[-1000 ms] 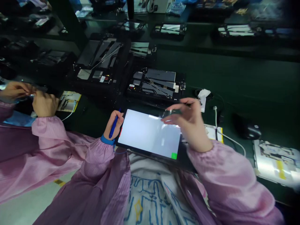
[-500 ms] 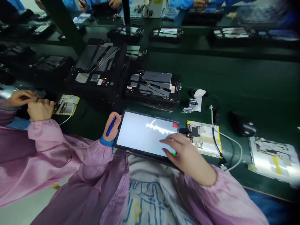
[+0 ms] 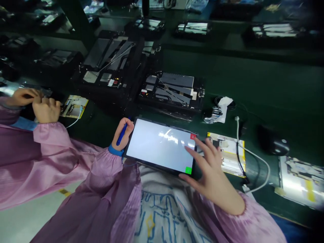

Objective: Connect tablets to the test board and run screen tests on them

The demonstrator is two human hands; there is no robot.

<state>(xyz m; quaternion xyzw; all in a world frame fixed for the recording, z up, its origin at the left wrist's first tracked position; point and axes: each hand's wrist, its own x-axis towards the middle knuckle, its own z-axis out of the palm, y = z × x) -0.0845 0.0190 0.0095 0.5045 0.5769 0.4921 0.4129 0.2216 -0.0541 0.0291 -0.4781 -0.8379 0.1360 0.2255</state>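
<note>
A tablet (image 3: 154, 148) with a lit white screen is in front of my body, with a red square at its upper right corner and a green square at its lower right. My left hand (image 3: 122, 133) grips the tablet's left edge and also has a blue pen (image 3: 122, 134) tucked in it. A blue band circles that wrist. Over the tablet's right side, my right hand (image 3: 209, 167) is open, fingers spread; whether a fingertip touches the screen I cannot tell. Partly behind that hand lies an opened device with yellow edges (image 3: 231, 152).
Black trays of device parts (image 3: 174, 91) stand beyond the tablet, with a taller stack (image 3: 106, 64) to their left. At right are a white cable (image 3: 263, 165), a black mouse (image 3: 273, 140) and a silver device board (image 3: 303, 182). A co-worker's hands (image 3: 47, 108) work at the left.
My right hand has shifted right and its fingers have spread, uncovering the green square. My left hand keeps its hold on the tablet. The camera view has tilted slightly down.
</note>
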